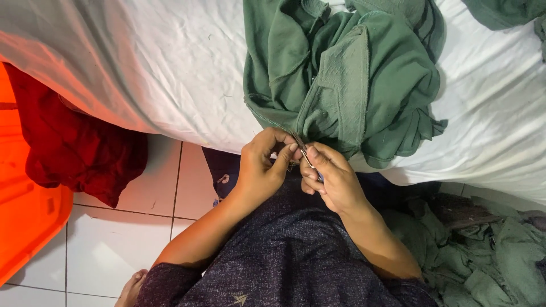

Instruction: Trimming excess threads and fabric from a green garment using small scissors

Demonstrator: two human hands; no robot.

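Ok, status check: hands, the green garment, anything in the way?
Left hand pinching green garment edge. Right hand gripping small metal snips at the same spot. Garment hangs off white sheet. Nothing blocking.

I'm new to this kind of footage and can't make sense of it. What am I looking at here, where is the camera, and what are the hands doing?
There is no machine here: one camera sits on a person's head and looks down at their own two bare hands. Both hands meet at the edge of a white sheet. A green garment lies on it, its lower edge hanging over by the hands. The left hand pinches something small at that edge; what it is cannot be made out. The right hand holds a thin metal tool, perhaps small snips, pointing at the same spot. More green cloth is piled lower right. On the left, red cloth hangs over an orange bin, above a white tiled floor.
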